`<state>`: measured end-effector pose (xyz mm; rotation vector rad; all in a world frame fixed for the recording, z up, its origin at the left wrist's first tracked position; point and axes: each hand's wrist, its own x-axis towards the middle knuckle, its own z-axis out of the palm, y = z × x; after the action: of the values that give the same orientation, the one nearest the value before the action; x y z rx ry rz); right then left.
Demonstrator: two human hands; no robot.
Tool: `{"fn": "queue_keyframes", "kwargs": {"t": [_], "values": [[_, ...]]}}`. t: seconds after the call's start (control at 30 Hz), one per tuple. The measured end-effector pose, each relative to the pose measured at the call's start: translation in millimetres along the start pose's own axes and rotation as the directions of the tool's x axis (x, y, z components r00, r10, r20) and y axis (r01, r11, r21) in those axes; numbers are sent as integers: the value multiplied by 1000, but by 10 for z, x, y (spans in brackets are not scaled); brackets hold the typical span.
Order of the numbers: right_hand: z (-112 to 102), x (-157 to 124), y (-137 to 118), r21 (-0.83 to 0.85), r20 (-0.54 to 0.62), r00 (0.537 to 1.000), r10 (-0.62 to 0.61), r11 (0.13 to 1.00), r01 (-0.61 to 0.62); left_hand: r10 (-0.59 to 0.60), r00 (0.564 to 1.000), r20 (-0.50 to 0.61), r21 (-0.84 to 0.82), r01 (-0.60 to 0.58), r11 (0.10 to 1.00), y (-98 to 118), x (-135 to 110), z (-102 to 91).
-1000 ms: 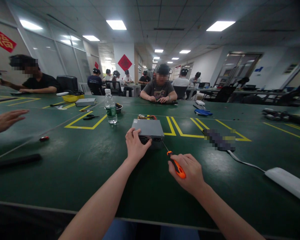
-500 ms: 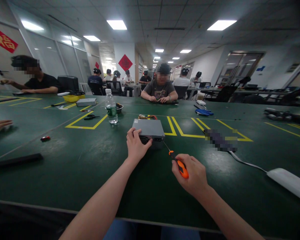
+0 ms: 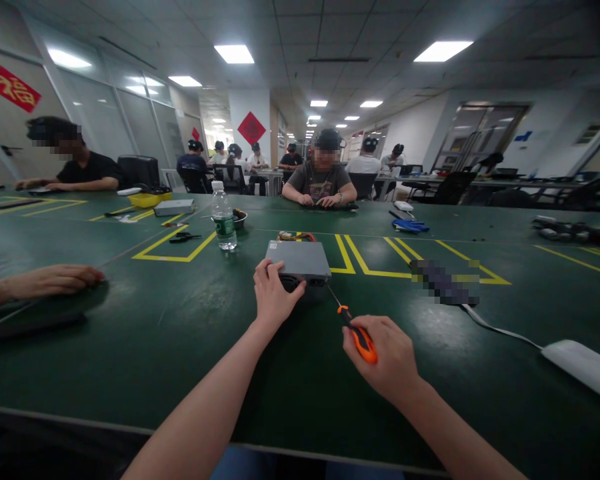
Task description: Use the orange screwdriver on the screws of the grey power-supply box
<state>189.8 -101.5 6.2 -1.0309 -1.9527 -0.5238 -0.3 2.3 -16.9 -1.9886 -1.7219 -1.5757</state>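
Note:
A grey metal box lies on the green table in front of me, with coloured wires behind it. My left hand grips the box's near left corner, fingers curled over its edge. My right hand is closed round the orange and black handle of a screwdriver. The thin shaft points up and left, and its tip sits just off the box's near right corner.
A water bottle and a small bowl stand beyond the box on the left. A white power strip with its cable lies at right. Another person's hand rests on the table at left. Several people sit at tables behind.
The other person's hand at left has come back onto the table over a small red thing. My right hand has drifted slightly right and down with the screwdriver. My left hand stays on the box.

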Motion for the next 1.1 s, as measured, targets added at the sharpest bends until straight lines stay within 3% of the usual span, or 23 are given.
{"fn": "queue_keyframes", "kwargs": {"t": [0.13,0.33,0.5,0.77,1.1], "values": [[-6,4,-16,14,32,997,-74,997,73,1,1000,-2,0,-1,1000,-6,-3,7],[6,11,-12,-15,40,999,14,1000,-14,8,1000,-10,-8,-8,1000,-18,-6,11],[17,12,-28,20,57,998,-40,999,39,2,1000,-2,1,-2,1000,-18,-9,4],[20,19,-16,12,2,1000,20,1000,-20,0,1000,0,4,0,1000,-15,-10,2],[38,10,-39,-15,70,995,-73,997,74,4,1000,-13,-33,-4,999,-1,-12,2]]}}
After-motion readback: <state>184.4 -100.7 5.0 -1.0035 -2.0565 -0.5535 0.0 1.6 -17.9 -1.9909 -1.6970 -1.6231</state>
